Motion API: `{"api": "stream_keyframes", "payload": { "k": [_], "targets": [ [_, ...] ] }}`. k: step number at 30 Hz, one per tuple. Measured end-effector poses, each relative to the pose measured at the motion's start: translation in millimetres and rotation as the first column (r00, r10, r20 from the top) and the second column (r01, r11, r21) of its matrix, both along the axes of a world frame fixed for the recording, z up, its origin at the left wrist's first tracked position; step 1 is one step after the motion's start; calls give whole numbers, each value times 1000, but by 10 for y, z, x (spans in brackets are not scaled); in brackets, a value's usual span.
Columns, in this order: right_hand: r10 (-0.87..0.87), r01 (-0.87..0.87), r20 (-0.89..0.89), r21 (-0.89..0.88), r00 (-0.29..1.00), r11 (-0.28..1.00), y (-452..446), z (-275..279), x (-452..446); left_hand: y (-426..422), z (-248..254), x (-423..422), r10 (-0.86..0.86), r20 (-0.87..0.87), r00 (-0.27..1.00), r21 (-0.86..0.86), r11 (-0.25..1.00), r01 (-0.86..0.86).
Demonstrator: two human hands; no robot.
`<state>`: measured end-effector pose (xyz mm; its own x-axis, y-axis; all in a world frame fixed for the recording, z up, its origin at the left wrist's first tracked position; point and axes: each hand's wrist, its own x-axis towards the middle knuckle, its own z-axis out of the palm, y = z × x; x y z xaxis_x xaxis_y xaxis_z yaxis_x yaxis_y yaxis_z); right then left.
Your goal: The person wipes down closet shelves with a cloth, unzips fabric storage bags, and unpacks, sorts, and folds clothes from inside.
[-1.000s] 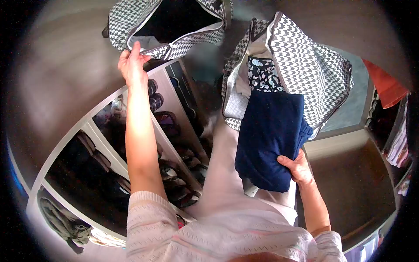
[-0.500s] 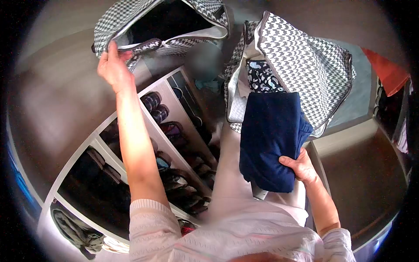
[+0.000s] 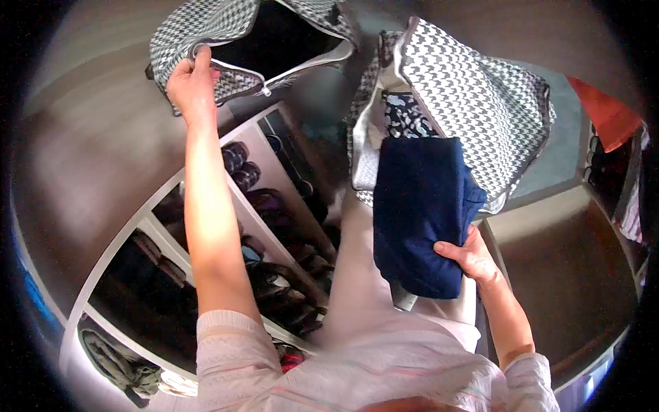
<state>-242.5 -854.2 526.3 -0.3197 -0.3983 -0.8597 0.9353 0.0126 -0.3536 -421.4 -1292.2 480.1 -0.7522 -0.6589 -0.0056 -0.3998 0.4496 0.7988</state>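
Observation:
My left hand (image 3: 194,86) is closed on the zipped rim of a houndstooth bag (image 3: 237,31) at the upper left; the bag gapes open with a dark inside. My right hand (image 3: 470,257) grips the lower right edge of a folded navy cloth (image 3: 419,213), thumb on top and fingers hidden beneath. Behind the navy cloth is a second houndstooth bag (image 3: 473,103), its mouth open. A black cloth with a light pattern (image 3: 405,115) shows inside that bag, and the navy cloth overlaps its opening.
A shelf unit (image 3: 264,213) with shoes and dark items runs along the left, under my left arm. On the right stands a brown open compartment (image 3: 570,275). An orange-red cloth (image 3: 604,113) hangs at the upper right. Grey-green clothing (image 3: 117,364) lies at the lower left.
My left hand has shifted left and slightly up with the left bag's rim, and that bag's opening has changed shape. My right hand still holds the navy cloth in nearly the same place.

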Motion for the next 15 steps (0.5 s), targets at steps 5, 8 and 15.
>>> {"api": "stream_keyframes", "payload": {
  "k": [5,8,15],
  "targets": [
    [255,-238,-138,130,957,963,95,-54,28,285,-160,112,-39,234,971,30,999,33],
    [340,-323,-260,107,904,940,18,-175,-67,361,-369,344,-143,241,960,90,988,124],
    [86,-20,-267,242,960,970,344,-202,-319,819,-741,1092,-287,259,922,296,933,207]
  ]
}}
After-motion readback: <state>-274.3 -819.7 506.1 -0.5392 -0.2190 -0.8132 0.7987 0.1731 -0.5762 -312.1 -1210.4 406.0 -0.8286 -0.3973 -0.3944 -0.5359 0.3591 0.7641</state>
